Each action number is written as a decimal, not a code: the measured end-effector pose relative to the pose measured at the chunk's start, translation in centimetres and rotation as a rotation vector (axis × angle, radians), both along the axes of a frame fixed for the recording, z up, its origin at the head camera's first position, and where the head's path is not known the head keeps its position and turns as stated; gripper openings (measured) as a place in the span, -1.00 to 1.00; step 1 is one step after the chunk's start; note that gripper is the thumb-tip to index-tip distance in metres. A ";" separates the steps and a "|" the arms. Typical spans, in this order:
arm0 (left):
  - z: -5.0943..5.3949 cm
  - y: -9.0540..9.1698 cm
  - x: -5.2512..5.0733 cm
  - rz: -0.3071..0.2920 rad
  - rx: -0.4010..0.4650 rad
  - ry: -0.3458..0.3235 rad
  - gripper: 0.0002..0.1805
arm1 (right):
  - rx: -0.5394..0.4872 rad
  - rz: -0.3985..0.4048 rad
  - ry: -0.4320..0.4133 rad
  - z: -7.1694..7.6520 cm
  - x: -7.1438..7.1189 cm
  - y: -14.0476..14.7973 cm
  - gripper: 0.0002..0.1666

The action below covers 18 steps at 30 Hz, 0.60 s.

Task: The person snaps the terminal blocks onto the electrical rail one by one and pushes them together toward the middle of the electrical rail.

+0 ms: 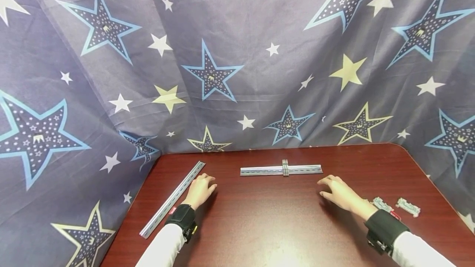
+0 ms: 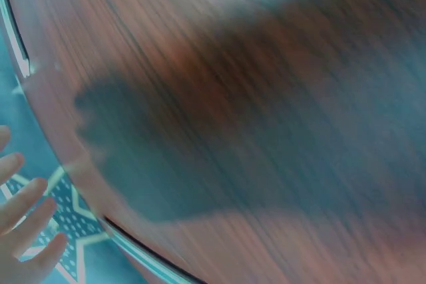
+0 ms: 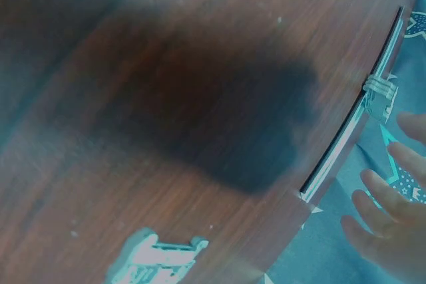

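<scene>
My left hand (image 1: 200,191) hovers over the table beside a slotted metal rail (image 1: 163,208) that lies slanted at the left. Its fingers are loosely bent and hold nothing. At the back middle lies a second slotted metal rail (image 1: 261,171) with thin grey clip-on blocks (image 1: 285,168) seated across it. My right hand (image 1: 342,193) is near that rail's right end, apart from it, its relaxed fingers spread in the right wrist view. Two loose pale grey clip-on blocks lie right of my right wrist: one block (image 1: 382,204) close by, another block (image 1: 408,207) farther out.
Both rails lie on a dark red-brown wooden table (image 1: 267,217) with rounded corners. A small red tag (image 1: 395,215) shows near the right wrist, another red tag (image 1: 172,210) by the left rail. A star-patterned cloth (image 1: 222,114) hangs behind and around the table.
</scene>
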<state>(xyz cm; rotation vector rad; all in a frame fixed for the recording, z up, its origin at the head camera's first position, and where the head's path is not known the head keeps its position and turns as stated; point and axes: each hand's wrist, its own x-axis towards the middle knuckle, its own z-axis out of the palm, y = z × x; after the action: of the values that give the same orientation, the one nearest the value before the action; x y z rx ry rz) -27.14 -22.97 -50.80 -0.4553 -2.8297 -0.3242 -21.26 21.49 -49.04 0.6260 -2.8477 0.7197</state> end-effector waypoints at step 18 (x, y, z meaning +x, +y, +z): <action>-1.3 -6.3 2.2 0.166 -0.006 0.047 -0.70 | 0.000 0.009 -0.013 -0.6 2.9 0.5 -0.71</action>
<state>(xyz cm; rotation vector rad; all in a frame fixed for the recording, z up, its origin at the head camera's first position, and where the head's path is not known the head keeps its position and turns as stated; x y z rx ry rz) -24.97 -29.30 -52.14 -0.2232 -2.8000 -0.2679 -18.36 22.02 -49.62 0.6367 -2.8586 0.7277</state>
